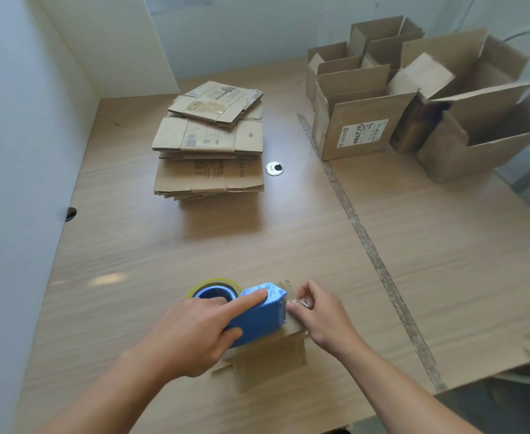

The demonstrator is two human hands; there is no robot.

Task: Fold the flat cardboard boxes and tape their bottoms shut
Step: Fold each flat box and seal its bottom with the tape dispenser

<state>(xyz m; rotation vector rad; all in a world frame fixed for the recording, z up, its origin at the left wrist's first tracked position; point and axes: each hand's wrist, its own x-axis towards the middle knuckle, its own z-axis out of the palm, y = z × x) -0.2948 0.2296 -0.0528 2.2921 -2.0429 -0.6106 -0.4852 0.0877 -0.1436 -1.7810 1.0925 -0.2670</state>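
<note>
A small folded cardboard box (271, 358) stands near the table's front edge, its bottom facing up. On top of it rests a blue tape dispenser (257, 311) with a yellowish tape roll (213, 285). My left hand (194, 327) grips the dispenser, index finger stretched along its top. My right hand (323, 311) pinches the clear tape end at the dispenser's blade, on the box's right edge. A stack of flat cardboard boxes (210, 142) lies farther back in the middle of the table.
Several assembled open boxes (360, 120) stand at the back right. A round metal cable grommet (274, 168) sits beside the flat stack. A taped seam (370, 249) runs diagonally down the wooden table (132, 245). White walls close the left and back sides.
</note>
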